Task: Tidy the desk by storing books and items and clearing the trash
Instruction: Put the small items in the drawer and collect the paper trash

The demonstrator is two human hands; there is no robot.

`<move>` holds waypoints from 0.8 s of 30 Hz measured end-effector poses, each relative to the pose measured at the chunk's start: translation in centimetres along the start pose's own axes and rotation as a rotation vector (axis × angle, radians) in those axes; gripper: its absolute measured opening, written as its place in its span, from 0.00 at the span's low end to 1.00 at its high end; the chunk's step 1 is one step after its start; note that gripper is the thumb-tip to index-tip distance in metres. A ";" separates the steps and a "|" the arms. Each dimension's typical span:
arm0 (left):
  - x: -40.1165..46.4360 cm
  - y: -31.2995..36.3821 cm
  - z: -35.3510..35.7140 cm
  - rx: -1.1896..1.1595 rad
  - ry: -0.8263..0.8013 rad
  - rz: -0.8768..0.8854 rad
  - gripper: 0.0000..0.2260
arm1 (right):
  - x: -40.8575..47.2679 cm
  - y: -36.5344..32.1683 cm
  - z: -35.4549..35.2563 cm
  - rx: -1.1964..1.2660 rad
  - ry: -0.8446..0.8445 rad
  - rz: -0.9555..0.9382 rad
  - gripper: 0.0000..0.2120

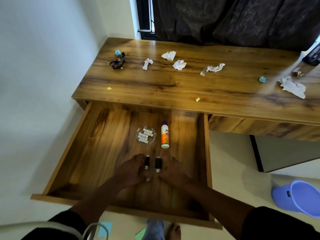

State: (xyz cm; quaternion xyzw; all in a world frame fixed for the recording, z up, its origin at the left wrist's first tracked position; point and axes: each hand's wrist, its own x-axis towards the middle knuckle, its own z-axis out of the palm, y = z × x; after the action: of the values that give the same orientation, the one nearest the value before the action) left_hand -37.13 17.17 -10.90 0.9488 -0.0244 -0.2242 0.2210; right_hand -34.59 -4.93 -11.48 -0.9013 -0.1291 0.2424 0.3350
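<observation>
Head view, looking down over an open drawer (97,146) pulled out from the left end of a wooden desk (173,84). Nearest, both forearms reach into the drawer. The left hand (133,170) curls its fingers around a small black cylinder (147,162); the right hand (170,168) grips a second black cylinder (158,164) just beside it. The two lie parallel on the drawer floor, apparently being set down in a neat row with what is already stored.

Just beyond the hands, a clear round dish (145,135) holds several small white tubes, and a white glue bottle (165,135) with an orange label lies beside it on the right, cap pointing away. The left half of the drawer floor is bare wood, so there is room to store more. The drawer's right wall stands close to the right hand, which leaves little room for sideways movement there.

Farther off, the desk top carries only trash. Crumpled white papers (179,64) are scattered along it, a dark wrapper (117,62) sits far left with a blue scrap (118,52) touching it, another blue scrap (262,79) lies to the right, and two tiny yellow bits (197,99) lie nearer the front edge. By my judgement the storing is nearly finished and the clearing has not started.

On the floor to the right sits a purple bin (301,198), likely meant for the trash.
</observation>
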 end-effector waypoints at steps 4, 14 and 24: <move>-3.9 1.0 -1.1 -0.067 -0.151 0.064 0.29 | -2.9 -0.8 0.2 0.004 -0.061 -0.072 0.23; -8.7 1.8 -1.0 0.074 -0.600 0.091 0.35 | -8.0 -2.7 1.9 -0.181 -0.525 -0.225 0.35; -8.7 0.8 -0.3 0.097 -0.501 0.118 0.33 | -9.0 -1.4 1.6 -0.261 -0.428 -0.176 0.35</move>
State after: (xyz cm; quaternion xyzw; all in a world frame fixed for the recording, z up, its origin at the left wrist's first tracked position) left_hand -44.77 17.81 -6.70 0.8702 -0.1446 -0.4374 0.1748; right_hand -43.18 -6.58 -8.40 -0.8505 -0.3052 0.3785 0.2007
